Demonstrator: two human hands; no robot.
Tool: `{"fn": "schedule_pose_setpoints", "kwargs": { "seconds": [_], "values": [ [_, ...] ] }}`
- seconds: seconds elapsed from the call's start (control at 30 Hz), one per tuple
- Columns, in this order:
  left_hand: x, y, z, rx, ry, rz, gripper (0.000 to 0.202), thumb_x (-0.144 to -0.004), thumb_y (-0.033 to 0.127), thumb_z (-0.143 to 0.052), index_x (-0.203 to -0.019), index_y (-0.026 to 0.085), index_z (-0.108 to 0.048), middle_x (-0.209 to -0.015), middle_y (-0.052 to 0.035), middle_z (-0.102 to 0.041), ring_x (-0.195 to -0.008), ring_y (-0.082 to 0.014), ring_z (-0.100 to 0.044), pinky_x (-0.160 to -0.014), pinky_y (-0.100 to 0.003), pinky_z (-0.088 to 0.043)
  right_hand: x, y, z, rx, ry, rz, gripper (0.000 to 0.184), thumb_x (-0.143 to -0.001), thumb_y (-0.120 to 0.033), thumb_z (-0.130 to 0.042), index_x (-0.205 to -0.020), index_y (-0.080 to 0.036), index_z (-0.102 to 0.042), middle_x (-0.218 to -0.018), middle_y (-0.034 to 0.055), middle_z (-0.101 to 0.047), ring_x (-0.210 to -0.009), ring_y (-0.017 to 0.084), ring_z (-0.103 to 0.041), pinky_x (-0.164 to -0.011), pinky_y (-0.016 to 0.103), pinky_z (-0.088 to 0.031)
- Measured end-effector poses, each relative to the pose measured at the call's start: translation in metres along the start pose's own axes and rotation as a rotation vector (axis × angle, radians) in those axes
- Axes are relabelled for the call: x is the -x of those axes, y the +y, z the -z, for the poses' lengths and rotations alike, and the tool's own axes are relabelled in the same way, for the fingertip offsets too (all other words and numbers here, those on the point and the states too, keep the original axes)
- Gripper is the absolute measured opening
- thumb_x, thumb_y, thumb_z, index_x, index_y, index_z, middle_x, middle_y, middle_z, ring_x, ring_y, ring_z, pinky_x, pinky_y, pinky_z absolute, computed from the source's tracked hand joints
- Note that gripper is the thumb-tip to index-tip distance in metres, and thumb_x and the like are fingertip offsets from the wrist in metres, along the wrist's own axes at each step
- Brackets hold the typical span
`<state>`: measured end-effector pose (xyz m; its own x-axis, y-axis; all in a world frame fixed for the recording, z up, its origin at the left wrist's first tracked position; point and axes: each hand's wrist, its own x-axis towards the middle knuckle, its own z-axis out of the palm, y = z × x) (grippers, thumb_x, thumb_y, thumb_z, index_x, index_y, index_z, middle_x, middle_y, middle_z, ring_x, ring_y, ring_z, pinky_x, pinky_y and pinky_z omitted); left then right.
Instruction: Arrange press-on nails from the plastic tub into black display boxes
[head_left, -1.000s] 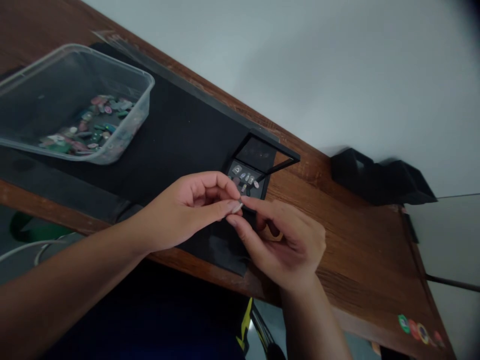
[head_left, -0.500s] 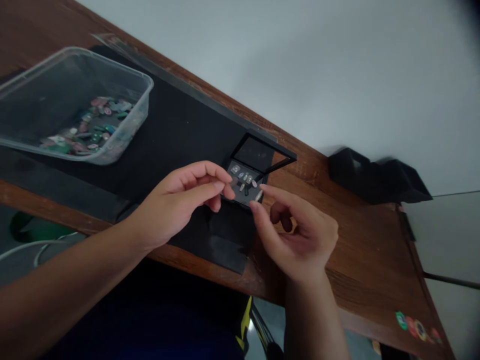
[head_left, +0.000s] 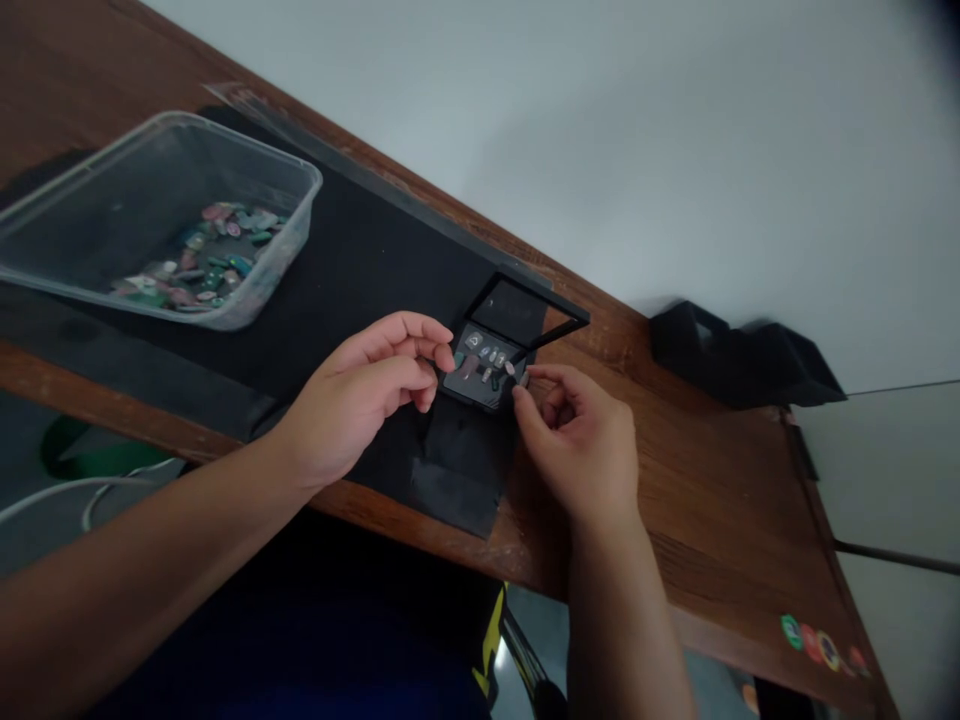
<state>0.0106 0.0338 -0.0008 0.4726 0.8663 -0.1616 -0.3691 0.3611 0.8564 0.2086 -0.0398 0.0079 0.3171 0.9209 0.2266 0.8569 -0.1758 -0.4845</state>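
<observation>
A small black hinged case (head_left: 480,393) lies on the dark mat with its clear-windowed lid (head_left: 529,310) raised. Several small polished stones (head_left: 493,357) in pale, pink, green and dark tones lie inside it. At the case's right edge my right hand (head_left: 581,440) pinches a small pale stone (head_left: 523,380) between thumb and forefinger. My left hand (head_left: 375,390) hovers at the case's left side, its fingers loosely bent and apart, with nothing visible in them.
A clear plastic tub (head_left: 225,318) holding many mixed stones stands on the black mat (head_left: 360,240) at left. Black angular holders (head_left: 742,355) stand against the wall at right. Round colored stickers (head_left: 810,642) are near the table's right front corner.
My right hand has closed its pinch on the pale stone, at the case's right edge. My left hand has drawn slightly back to the left, uncovering more stones, and its fingertips have parted.
</observation>
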Motion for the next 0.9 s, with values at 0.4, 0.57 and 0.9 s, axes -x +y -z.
{"fn": "schedule_pose_setpoints", "kwargs": {
  "seconds": [0.4, 0.57, 0.9],
  "values": [
    [-0.0003, 0.0006, -0.0021, -0.009, 0.058, 0.007, 0.022, -0.079, 0.009, -0.060, -0.099, 0.017, -0.063, -0.092, -0.0010, -0.062, -0.063, -0.0099, -0.055, -0.059, -0.024, -0.045, 0.0003, -0.0055, 0.0002, -0.006, -0.122, -0.007, 0.014, -0.084, -0.034, -0.068, -0.090, -0.022, -0.072, -0.052, -0.0081, -0.046, -0.048, 0.011, -0.045, -0.053, 0.026, -0.034],
    [-0.0004, 0.0010, -0.0039, -0.012, 0.058, 0.012, 0.017, -0.081, 0.014, -0.060, -0.098, 0.016, -0.063, -0.091, -0.0019, -0.063, -0.062, -0.0104, -0.055, -0.059, -0.025, -0.044, -0.0002, -0.0046, -0.0004, -0.001, -0.118, -0.013, 0.015, -0.084, -0.033, -0.067, -0.093, -0.022, -0.072, -0.053, -0.0082, -0.046, -0.049, 0.011, -0.046, -0.055, 0.026, -0.034],
    [-0.0011, -0.0037, -0.0024, -0.050, 0.010, -0.020, 0.015, -0.083, 0.012, -0.059, -0.097, 0.016, -0.062, -0.091, -0.0015, -0.063, -0.063, -0.0100, -0.055, -0.060, -0.025, -0.045, 0.0000, 0.0021, -0.0022, -0.066, -0.123, -0.020, 0.018, -0.084, -0.034, -0.068, -0.096, -0.021, -0.071, -0.055, -0.0087, -0.045, -0.050, 0.011, -0.045, -0.055, 0.025, -0.036]
  ]
}}
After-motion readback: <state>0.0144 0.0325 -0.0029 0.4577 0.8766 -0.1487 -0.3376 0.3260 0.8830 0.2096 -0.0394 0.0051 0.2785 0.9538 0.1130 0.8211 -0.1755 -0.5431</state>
